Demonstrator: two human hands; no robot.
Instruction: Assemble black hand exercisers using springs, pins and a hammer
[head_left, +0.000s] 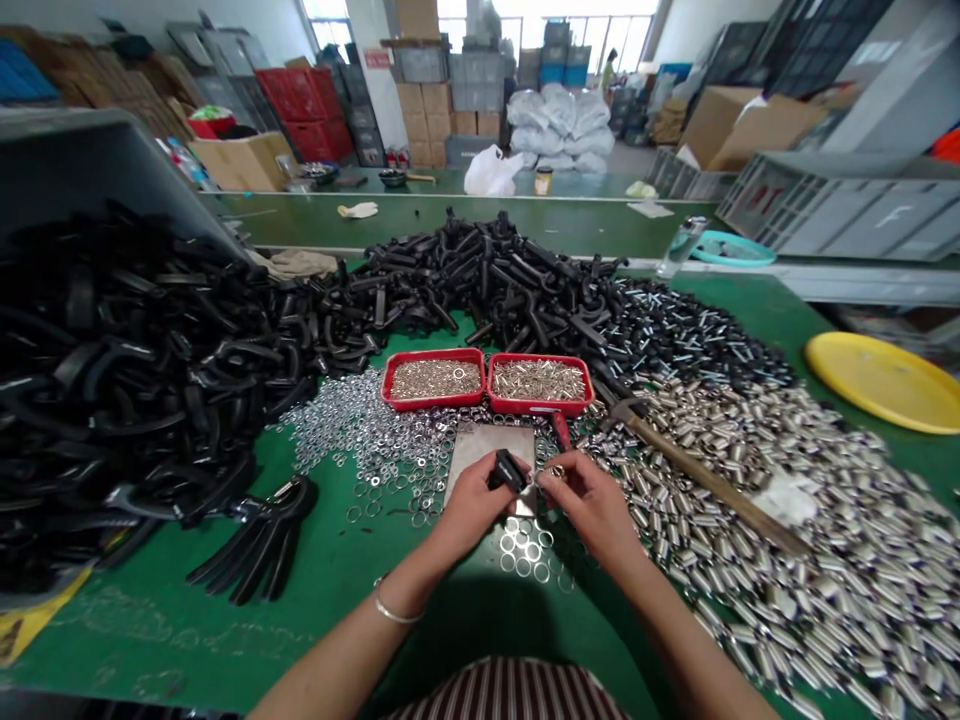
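"Black part (pixel 510 470): where was it?"

"Above the near half of the plate (pixel 480 445), in my left hand (pixel 472 495). My thumb and fingers were closed on its sides, and one end faced my right hand (pixel 596 500)."

"And your right fingers?"

"Their tips were pinching a shiny bit (pixel 555 472) by the plate's right edge, just beside the black part. It was too small to tell what it was, or whether the two touched."

"What lay nearer to you than the plate?"

"Loose rings (pixel 532 551), flat on the green table (pixel 360 620)."

"And beyond it?"

"Two red trays, side by side, the left tray (pixel 435 404) and the right tray (pixel 540 407), both full of small metal parts. Past them rose a black heap (pixel 487 270)."

"To its sides?"

"Left of the plate, scattered nuts (pixel 375 420), and farther left a fan of long black pieces (pixel 255 550). By its far right corner, a red-gripped tool (pixel 561 430). Farther right, a hammer (pixel 705 475) lay across a heap of silver sleeves (pixel 862 570)."
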